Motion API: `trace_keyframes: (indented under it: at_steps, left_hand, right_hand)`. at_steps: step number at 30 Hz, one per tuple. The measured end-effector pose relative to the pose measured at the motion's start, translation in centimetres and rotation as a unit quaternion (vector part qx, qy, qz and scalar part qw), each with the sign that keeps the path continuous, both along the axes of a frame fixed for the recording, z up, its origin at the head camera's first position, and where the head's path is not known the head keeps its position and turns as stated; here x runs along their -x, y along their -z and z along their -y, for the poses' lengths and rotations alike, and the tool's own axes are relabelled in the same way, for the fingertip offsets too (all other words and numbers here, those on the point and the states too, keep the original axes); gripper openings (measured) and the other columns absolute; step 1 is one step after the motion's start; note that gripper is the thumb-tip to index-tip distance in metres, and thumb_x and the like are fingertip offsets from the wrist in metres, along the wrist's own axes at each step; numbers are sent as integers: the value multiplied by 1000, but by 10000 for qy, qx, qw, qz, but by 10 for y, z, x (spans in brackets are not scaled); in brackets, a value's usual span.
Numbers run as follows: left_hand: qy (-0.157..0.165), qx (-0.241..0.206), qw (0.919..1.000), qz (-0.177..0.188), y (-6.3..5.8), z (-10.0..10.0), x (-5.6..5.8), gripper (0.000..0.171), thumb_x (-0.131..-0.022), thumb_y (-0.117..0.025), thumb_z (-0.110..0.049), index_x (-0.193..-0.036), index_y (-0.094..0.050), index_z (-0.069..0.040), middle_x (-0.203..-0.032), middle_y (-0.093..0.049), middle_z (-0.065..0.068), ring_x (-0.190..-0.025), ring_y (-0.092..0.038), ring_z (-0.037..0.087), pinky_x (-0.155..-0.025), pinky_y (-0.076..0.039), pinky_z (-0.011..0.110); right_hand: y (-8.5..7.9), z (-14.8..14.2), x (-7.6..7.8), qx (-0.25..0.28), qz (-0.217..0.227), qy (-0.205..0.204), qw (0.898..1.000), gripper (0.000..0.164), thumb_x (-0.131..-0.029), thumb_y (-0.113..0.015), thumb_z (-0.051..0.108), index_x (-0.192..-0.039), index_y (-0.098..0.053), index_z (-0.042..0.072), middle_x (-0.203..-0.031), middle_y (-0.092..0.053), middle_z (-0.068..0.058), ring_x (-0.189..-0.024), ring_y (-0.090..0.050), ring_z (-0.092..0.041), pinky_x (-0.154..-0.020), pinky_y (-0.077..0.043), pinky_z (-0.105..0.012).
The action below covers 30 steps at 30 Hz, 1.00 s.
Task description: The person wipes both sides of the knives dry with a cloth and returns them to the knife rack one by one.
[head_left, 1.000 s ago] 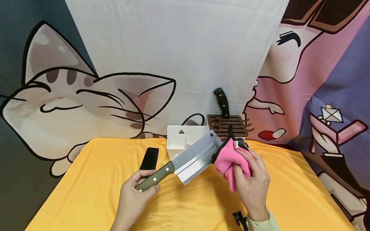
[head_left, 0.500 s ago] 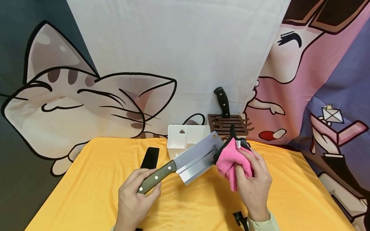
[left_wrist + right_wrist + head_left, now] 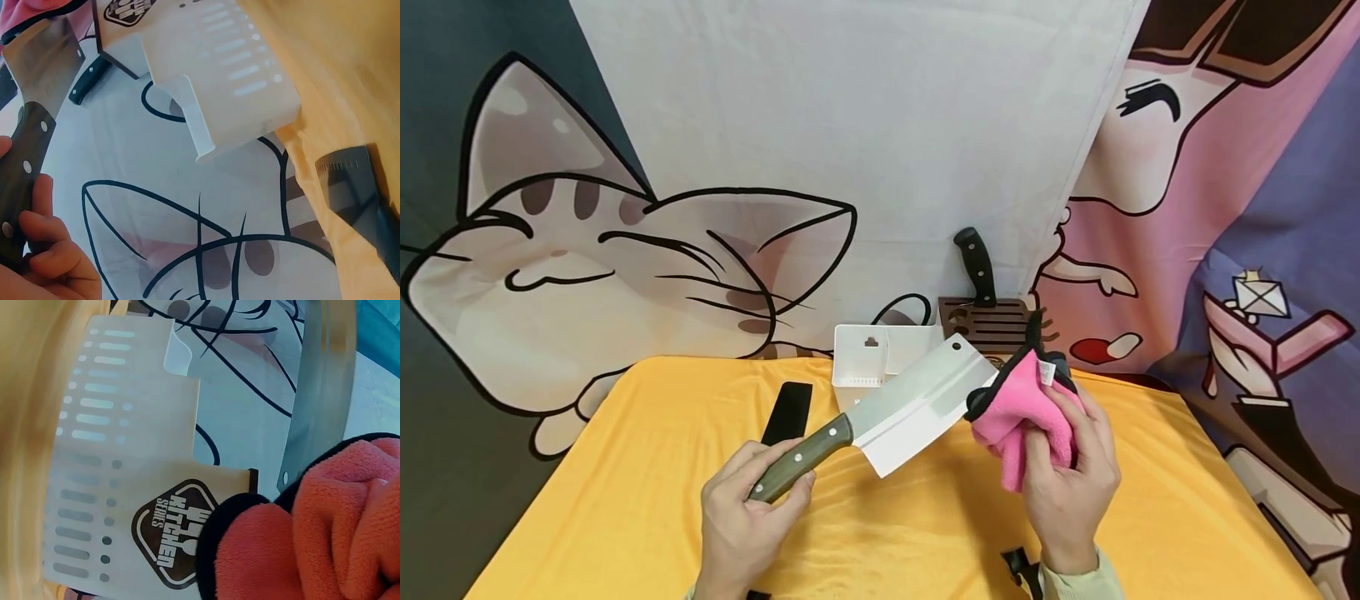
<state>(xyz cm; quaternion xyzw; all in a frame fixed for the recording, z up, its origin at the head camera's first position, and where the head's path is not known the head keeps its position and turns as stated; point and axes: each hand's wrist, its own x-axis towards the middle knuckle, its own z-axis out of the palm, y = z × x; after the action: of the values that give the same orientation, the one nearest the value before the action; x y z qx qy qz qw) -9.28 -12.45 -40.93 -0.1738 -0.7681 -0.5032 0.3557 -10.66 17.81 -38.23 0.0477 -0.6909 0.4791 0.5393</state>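
Observation:
My left hand (image 3: 741, 508) grips the green, riveted handle of a cleaver (image 3: 917, 404), held above the yellow cloth with its broad blade pointing up and to the right. In my right hand (image 3: 1071, 492) is a bunched pink cleaning cloth (image 3: 1018, 417) with black trim and a white tag, pinched between thumb and fingers. The cloth overlaps the far end of the blade. In the left wrist view the handle of the cleaver (image 3: 31, 150) lies across my curled fingers. The right wrist view shows the fuzzy cloth (image 3: 262, 556) beside the blade (image 3: 322, 394).
Behind the cleaver stands a white knife holder (image 3: 857, 354) with a brown slotted top (image 3: 985, 321), a black-handled knife (image 3: 976, 262) upright in it. A flat black blade-like thing (image 3: 787, 412) lies on the yellow cloth (image 3: 647, 467) at the left. Printed fabric hangs behind.
My right hand has moved the pink cloth rightward along the blade to its far end, uncovering more of it. The blade has turned slightly and looks brighter.

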Motion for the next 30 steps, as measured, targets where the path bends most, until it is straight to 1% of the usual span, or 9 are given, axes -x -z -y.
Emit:
trace_keyframes:
  at_steps: [2,4,7,10,14,18,23,27,30]
  left_hand:
    - [4,-24,9999,139,0,0,0,40,-66,-87,5,-103,-78,-8,-78,-64,-3,-57,-53,5,-54,-46,16]
    - [13,-27,9997,231,0,1,-1,39,-66,-86,5,-102,-77,-7,-77,-64,-2,-55,-52,7,-52,-44,16]
    - [34,58,9994,339,-2,1,-1,35,-70,-85,2,-103,-77,-10,-76,-62,-4,-52,-49,8,-50,-41,17]
    - [92,197,9987,469,-3,1,-3,31,-74,-84,-1,-102,-77,-11,-76,-62,-5,-54,-49,6,-50,-41,17]
    - [244,227,9969,717,-4,-1,-4,26,-77,-82,-2,-100,-76,-13,-79,-65,-7,-60,-53,5,-54,-43,17]
    - [516,-10,9930,1066,-5,-3,-6,23,-80,-80,-1,-98,-76,-16,-77,-66,-8,-60,-55,6,-54,-45,19]
    - [809,-80,9829,1653,-7,-3,-9,16,-86,-77,-5,-96,-76,-18,-74,-64,-9,-58,-53,6,-53,-46,24]
    - [1031,-80,9703,2187,-10,-1,-10,9,-91,-74,-11,-98,-76,-14,-70,-63,-8,-58,-54,6,-54,-47,26]
    - [1286,-130,9593,2510,-11,0,-10,9,-94,-70,-12,-101,-76,-11,-73,-65,-5,-62,-56,7,-57,-48,26]
  right_hand:
    - [2,0,1,98,-83,4,9999,31,-79,-64,-10,-108,-75,-6,-118,-65,-23,-109,-62,-21,-81,-47,-17]
    - [-1,2,0,181,-191,3,9997,30,-79,-64,-11,-107,-74,-9,-117,-64,-25,-108,-62,-22,-82,-47,-18]
    - [-8,8,-2,233,-325,15,9992,28,-79,-64,-11,-106,-72,-12,-115,-64,-28,-109,-61,-22,-86,-48,-19]
    - [-16,15,-6,201,-450,-21,9988,26,-80,-63,-11,-104,-71,-14,-113,-63,-30,-109,-60,-21,-88,-47,-20]
    - [-23,22,-9,77,-630,-131,9979,25,-79,-61,-11,-102,-70,-15,-110,-63,-30,-106,-60,-19,-90,-47,-22]
    - [-23,25,-8,-10,-808,-260,9964,26,-76,-59,-12,-99,-69,-15,-110,-63,-31,-104,-60,-19,-90,-47,-23]
    - [-19,28,-7,-55,-992,-468,9939,26,-74,-60,-12,-98,-69,-15,-109,-63,-32,-103,-61,-21,-90,-47,-24]
    - [-17,28,-7,-170,-985,-586,9933,25,-74,-61,-11,-98,-70,-14,-110,-62,-33,-105,-61,-24,-92,-48,-25]
    - [-17,28,-8,-335,-856,-678,9935,25,-76,-62,-11,-99,-71,-13,-111,-62,-34,-108,-60,-24,-94,-47,-24]
